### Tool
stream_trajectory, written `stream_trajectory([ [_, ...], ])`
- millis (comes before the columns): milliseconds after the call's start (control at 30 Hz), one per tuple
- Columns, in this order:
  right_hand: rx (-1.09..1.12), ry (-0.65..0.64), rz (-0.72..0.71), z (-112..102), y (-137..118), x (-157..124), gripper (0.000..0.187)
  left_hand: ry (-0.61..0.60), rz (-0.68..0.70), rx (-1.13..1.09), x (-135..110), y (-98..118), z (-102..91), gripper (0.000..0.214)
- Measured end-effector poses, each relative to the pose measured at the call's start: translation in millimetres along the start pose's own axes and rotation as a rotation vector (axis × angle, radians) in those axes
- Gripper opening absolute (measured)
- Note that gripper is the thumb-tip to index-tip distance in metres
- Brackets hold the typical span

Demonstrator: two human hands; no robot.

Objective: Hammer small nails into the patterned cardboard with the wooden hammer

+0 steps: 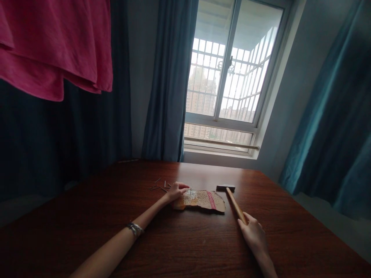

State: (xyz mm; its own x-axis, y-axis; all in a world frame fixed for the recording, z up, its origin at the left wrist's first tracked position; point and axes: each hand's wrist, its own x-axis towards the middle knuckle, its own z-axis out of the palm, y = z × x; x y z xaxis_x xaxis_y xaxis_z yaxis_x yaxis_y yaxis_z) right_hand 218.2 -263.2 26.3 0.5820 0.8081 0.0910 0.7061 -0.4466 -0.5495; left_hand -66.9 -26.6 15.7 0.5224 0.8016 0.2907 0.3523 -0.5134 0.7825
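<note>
Head view: the left hand (176, 190) lies over the far left part of a patterned piece (203, 200), its thumb and fingers drawn nearly together beside an upright nail (190, 190). Whether the fingertips actually pinch that nail, I cannot tell at this size; the pose suggests they are there to keep it standing. The palm side probably also steadies the piece. The right hand (252, 228) is wrapped around the wooden handle of a hammer (237, 204), well down from its dark head (225, 188), a grip that likely leaves the head free to swing. That head sits beyond the piece's right end, low over the table (resting on it or just above, I can't say).

So the patterned piece lies flat between the two hands: partly under the left one, apart from the right one and ahead of it. A pink stripe (211, 200) crosses it near the right end. Several loose nails (165, 184) are scattered just left of the left hand and slightly beyond, presumably kept within its easy reach. A bracelet (135, 229) circles the left wrist.

Farther out, the brown table (199, 251) runs toward a barred window (208, 77) flanked by blue curtains (171, 85), with pink cloth (58, 46) hanging upper left.
</note>
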Motion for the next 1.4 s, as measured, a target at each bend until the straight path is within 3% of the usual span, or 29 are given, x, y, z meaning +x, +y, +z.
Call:
stream_trajectory([
  [300, -0.254, 0.069, -0.079, 9, 2, 1, 0.033, 0.059, -0.086, 0.000, 0, -3, -1.5, 0.034],
  [500, -0.277, 0.095, -0.130, 23, 14, 5, 0.033, 0.147, -0.149, -0.011, 7, -4, -14.2, 0.033],
  [633, -0.271, 0.094, -0.131, 30, 19, 7, 0.036, 0.230, -0.238, 0.067, 17, -16, -43.5, 0.031],
  [767, -0.262, 0.073, -0.116, 28, 20, 9, 0.042, 0.346, -0.287, 0.365, 22, -36, -89.7, 0.024],
  [833, -0.254, 0.080, -0.102, 25, 20, 11, 0.047, 0.304, -0.356, 0.551, 21, -47, -110.9, 0.021],
  [967, -0.203, 0.094, -0.112, 19, 24, 15, 0.046, 0.216, -0.436, 0.614, 15, -64, -134.5, 0.011],
  [1400, -0.002, 0.126, -0.168, 8, 16, 7, 0.031, 0.102, -0.451, 0.713, 26, -81, -129.2, 0.015],
])
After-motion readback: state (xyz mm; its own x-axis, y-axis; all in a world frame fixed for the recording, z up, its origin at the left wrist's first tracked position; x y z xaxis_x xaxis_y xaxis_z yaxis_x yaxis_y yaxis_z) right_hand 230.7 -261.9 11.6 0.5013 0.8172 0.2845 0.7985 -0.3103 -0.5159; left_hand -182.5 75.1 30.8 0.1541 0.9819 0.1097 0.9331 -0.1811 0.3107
